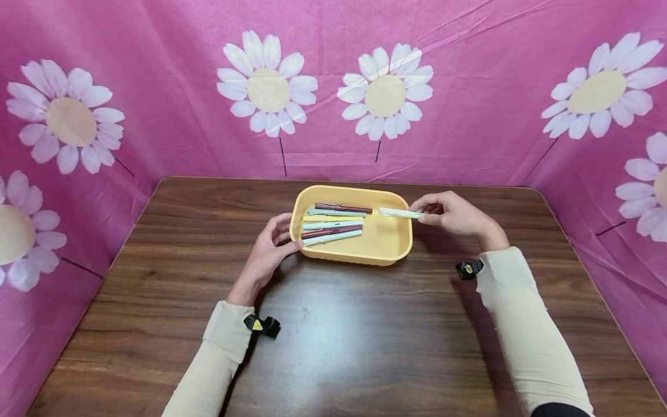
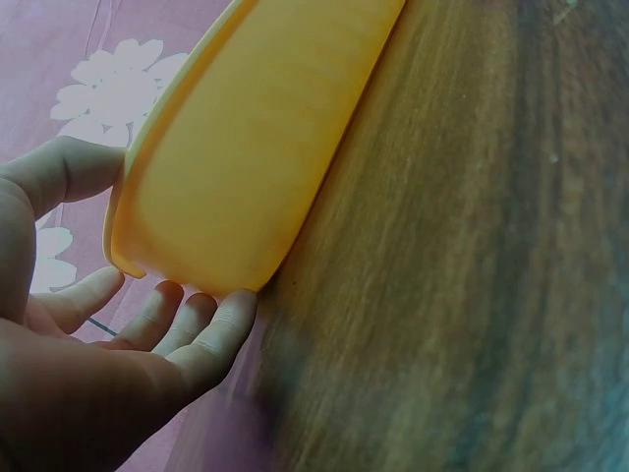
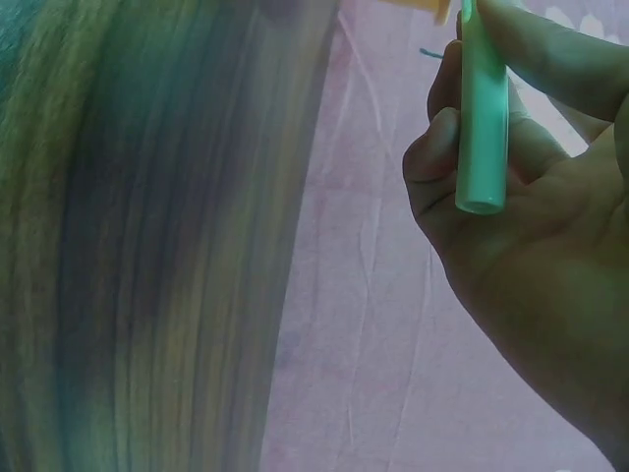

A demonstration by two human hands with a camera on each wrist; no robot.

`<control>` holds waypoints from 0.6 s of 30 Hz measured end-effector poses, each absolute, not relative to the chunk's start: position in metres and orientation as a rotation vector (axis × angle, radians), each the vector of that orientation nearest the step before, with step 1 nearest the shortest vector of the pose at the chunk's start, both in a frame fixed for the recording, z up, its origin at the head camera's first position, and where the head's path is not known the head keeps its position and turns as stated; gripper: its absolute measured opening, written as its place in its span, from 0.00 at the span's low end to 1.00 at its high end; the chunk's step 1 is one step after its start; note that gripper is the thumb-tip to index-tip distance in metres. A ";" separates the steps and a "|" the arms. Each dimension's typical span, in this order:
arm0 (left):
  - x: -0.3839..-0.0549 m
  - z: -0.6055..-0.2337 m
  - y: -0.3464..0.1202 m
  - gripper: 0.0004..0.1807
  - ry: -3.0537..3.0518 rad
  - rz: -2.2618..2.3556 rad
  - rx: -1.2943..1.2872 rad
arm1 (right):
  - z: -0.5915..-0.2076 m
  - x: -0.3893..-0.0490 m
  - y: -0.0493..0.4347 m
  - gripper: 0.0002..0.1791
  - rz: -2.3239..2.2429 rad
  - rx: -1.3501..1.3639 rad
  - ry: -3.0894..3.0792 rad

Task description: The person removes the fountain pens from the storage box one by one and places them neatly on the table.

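A yellow plastic box (image 1: 385, 246) stands on the table, with several pens lying side by side in its left half. Among them are a dark red pen (image 1: 354, 208) at the back, a yellow pen (image 1: 333, 219) and pale ones. My left hand (image 1: 267, 249) grips the box's left end; the left wrist view shows the thumb at the rim and the fingertips against the outer wall (image 2: 236, 167). Above the box's right rim, my right hand (image 1: 453, 214) pinches a pale green pen (image 1: 400, 213) between thumb and fingers. One end of that pen (image 3: 483, 147) faces the right wrist camera.
The brown wood-grain table (image 1: 333, 336) extends around the box. Behind and at both sides hangs a pink cloth (image 1: 333, 23) printed with large white daisies. A small black camera (image 1: 263, 326) sits on the left wrist, another camera (image 1: 469, 270) on the right.
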State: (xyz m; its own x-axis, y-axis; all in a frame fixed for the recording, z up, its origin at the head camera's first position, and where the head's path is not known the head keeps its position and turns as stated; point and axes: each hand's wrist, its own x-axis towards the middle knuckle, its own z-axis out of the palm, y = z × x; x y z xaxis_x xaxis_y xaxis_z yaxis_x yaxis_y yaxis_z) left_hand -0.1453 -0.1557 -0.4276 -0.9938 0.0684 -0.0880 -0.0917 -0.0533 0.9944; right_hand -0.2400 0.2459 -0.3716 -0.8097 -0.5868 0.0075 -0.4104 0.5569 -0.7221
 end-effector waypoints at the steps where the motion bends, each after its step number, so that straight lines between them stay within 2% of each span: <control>1: -0.145 -0.428 -0.156 0.39 2.083 2.202 -0.028 | -0.372 -0.240 0.247 0.10 -1.099 -0.834 2.555; 18: -0.146 -0.429 -0.156 0.39 2.079 2.212 -0.024 | -0.377 -0.241 0.259 0.09 -1.117 -0.859 2.570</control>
State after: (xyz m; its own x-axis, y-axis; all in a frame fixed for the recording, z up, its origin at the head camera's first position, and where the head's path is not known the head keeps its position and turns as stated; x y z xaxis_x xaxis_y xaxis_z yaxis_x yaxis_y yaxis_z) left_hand -0.1463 -0.1555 -0.4294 -0.9943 0.0664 -0.0839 -0.0878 -0.0590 0.9944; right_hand -0.2407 0.2590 -0.3769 -0.8078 -0.5883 0.0378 -0.4288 0.5424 -0.7225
